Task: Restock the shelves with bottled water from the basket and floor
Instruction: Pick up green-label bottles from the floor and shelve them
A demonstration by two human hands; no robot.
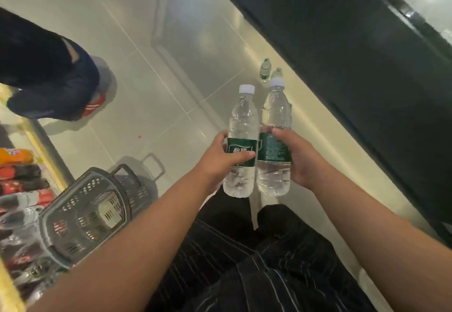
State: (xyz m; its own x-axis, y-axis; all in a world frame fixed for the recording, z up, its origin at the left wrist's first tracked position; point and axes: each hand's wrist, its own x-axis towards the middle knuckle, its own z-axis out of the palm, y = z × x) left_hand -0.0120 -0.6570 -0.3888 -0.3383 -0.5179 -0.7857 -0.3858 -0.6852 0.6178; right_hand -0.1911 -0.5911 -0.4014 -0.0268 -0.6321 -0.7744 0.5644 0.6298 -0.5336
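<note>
My left hand [217, 157] grips a clear water bottle [241, 121] with a white cap and green label, held upright. My right hand [299, 157] grips a second, matching bottle [276, 113] right beside it; the two bottles nearly touch. Two more water bottles with green caps stand on the floor beyond them, one [265, 69] further left, the other [276, 73] partly hidden behind the held bottle's cap. A grey plastic basket [85, 214] sits on the floor at my lower left and looks to hold nothing.
A shelf [29, 145] with a yellow edge at the far left holds orange and red-labelled drink bottles [17, 172]. A dark cabinet [354, 55] runs along the right. Another person [49, 74] in dark clothes and red shoes stands at the upper left. Pale tiled floor [159, 67] lies between.
</note>
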